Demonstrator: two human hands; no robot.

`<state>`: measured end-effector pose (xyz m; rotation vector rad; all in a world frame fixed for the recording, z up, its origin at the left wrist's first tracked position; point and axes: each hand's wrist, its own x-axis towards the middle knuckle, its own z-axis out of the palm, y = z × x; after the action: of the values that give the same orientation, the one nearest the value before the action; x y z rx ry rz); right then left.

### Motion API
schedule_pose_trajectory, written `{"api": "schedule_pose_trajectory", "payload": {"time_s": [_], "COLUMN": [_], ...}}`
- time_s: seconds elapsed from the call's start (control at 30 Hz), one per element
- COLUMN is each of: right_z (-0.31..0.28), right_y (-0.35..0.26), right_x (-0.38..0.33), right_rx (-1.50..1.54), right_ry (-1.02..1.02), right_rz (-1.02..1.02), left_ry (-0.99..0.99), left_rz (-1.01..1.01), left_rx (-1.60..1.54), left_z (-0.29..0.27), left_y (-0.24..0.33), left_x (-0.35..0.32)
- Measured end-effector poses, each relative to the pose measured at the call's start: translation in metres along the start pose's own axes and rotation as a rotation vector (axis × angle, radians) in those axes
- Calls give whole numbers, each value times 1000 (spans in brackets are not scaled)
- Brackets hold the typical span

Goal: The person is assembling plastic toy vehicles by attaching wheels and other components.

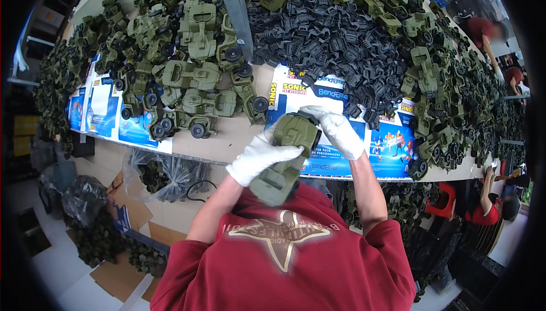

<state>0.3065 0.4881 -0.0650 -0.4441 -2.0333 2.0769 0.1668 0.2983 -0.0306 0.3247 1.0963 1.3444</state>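
Together, both white-gloved hands clasp an olive-green plastic toy truck body (285,160) above the worktop's (227,140) near edge. Its long axis slants from near-left to far-right: left hand (260,156) wraps its middle, right hand (336,129) pinches its far end, where a black plastic part (307,116) sits.

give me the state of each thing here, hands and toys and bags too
left hand: gloved, gripping the toy truck
right hand: gloved, on the truck's far end
toy truck: held off the table, tilted
black parts: loose heap
green trucks: piled, some wheeled
bags: on the floor, open
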Motion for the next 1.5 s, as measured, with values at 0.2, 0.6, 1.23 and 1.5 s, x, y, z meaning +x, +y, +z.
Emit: {"api": "schedule_pose_trajectory", "payload": {"time_s": [0.2, 0.6, 1.23, 1.5], "right_z": [55, 83, -127, -82], "right_y": [-2, -2, -58, 93], "right_x": [-1, -28, -59, -7], "right_rx": [-58, -302, 1223, -990], "right_ry": [320, 441, 847, 909], "right_rz": [-71, -334, -559, 507], "left_ry": [96, 78, 1142, 1092], "left_rz": [367, 594, 420, 681], "left_rx": [216, 280, 1725, 1786], "left_z": [-4, -10, -96, -136], "left_y": [-27, -40, 80, 67], "left_x": [24, 13, 74, 90]}}
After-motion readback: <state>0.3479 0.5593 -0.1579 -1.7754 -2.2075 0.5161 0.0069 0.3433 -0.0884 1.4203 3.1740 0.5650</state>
